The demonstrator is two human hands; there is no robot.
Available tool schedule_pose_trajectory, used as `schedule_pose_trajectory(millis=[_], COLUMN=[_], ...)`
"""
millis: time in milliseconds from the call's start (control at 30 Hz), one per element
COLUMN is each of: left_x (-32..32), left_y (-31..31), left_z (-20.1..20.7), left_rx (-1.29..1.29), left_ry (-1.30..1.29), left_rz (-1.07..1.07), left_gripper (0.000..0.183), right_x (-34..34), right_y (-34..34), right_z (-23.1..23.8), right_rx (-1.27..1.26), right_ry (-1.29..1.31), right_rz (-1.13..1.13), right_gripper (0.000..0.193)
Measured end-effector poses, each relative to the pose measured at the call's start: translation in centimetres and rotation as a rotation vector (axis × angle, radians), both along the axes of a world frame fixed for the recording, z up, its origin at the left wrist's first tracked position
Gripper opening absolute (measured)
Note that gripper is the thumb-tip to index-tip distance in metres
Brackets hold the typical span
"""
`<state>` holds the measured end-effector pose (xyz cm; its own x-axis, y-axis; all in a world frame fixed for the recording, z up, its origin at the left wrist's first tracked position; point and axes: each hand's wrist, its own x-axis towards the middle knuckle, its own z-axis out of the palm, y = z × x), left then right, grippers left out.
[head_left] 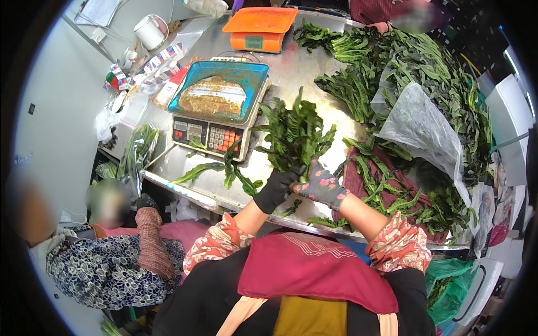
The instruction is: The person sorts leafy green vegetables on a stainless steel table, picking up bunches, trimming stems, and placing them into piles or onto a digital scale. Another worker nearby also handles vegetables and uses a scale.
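Note:
A bunch of dark green leafy vegetables (294,134) lies on the metal table, leaves pointing away from me and stem ends toward me. My left hand (276,189), in a black glove, is closed round the stem ends. My right hand (324,187), in a grey glove with pink flowers, grips the same stems from the right, its thumb along them. The fingertips of both hands are partly hidden. Loose leaves (224,169) lie left of the bunch, beside a digital scale (208,134) with a stained blue pan.
A large heap of greens (431,73) covers the right side, partly under clear plastic sheeting (423,120). Near it is a maroon cloth (386,173) with scattered leaves. An orange scale (259,28) stands at the back. At left, a co-worker's gloved hand (147,203) is by bagged greens (138,148).

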<state>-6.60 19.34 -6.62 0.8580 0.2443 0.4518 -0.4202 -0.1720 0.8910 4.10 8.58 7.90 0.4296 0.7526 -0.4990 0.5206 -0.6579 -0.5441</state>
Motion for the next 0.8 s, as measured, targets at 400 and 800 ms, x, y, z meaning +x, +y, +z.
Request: schedule_pose_trajectory(millis=[400,800], left_x=[1.4,-1.0], left_y=[6.6,29.1], left_z=[8.3,13.7], left_rx=[-1.526,-0.073], left_ry=[-0.008,0.351], left_rz=[-0.514,0.578], left_gripper=[0.065,0.04], right_x=[3.4,6.8], right_y=[4.0,-6.0], right_z=[0.6,-8.4], right_rx=[0.855,0.68], right_ry=[0.825,0.991], right_rz=[-0.164,-0.535], right_gripper=[0.054,0.043])
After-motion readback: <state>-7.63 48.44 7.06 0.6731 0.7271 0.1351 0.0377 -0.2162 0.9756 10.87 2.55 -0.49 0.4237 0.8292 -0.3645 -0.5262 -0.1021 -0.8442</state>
